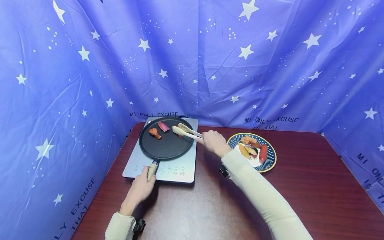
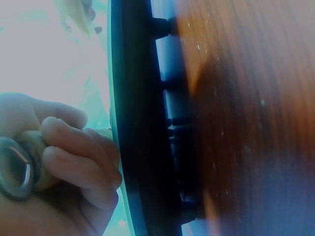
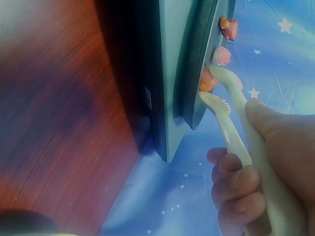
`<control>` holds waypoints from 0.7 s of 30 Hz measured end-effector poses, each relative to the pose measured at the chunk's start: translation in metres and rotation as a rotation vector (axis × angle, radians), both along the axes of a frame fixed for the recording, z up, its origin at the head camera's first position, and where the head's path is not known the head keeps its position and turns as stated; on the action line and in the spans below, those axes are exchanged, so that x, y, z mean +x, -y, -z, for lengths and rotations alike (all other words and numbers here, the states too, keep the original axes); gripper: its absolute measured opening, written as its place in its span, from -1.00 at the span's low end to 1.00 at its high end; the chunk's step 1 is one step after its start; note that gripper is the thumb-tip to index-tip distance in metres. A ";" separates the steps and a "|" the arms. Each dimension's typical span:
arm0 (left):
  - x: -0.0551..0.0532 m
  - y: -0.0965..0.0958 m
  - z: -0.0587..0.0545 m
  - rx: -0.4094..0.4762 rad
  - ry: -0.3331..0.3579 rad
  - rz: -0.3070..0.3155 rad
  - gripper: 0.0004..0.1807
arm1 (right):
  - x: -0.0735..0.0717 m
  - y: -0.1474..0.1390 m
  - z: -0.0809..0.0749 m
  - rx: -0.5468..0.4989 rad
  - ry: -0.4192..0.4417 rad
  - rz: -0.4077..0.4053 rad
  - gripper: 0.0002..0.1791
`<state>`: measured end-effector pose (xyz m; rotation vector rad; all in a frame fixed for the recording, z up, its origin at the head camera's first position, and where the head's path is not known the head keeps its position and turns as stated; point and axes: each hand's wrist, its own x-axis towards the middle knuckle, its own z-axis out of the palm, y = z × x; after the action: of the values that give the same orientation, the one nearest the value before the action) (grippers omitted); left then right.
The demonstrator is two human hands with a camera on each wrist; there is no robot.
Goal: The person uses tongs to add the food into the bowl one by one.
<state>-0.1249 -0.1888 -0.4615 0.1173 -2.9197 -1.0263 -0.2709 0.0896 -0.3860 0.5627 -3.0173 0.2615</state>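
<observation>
In the head view my left hand (image 1: 142, 186) grips the beige handle (image 1: 152, 169) of a round black frying pan (image 1: 165, 148). My right hand (image 1: 214, 141) holds cream-coloured tongs (image 1: 192, 134), their tips low over the pan's right side. Between the tips, in the right wrist view, is an orange-red food piece (image 3: 207, 81); whether it is lifted or lies on the pan I cannot tell. A browned drumstick (image 1: 154, 133) and a pink-red slice (image 1: 163, 126) lie in the pan. The left wrist view shows curled fingers (image 2: 78, 152) around the handle's ringed end.
Under the pan is a silver induction cooker (image 1: 135, 168) on the reddish-brown table (image 1: 300, 180). Right of it stands a blue patterned plate (image 1: 272, 159) holding a sausage (image 1: 263, 153), fried food and other pieces. A starry blue curtain (image 1: 192, 60) surrounds the table.
</observation>
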 end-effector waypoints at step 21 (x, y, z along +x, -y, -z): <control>0.000 0.000 -0.001 0.011 0.016 -0.006 -0.57 | -0.012 0.009 0.004 0.008 -0.003 -0.008 -0.55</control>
<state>-0.1250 -0.1883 -0.4607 0.1348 -2.9263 -1.0450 -0.2834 0.0805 -0.3897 0.5752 -3.0148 0.2483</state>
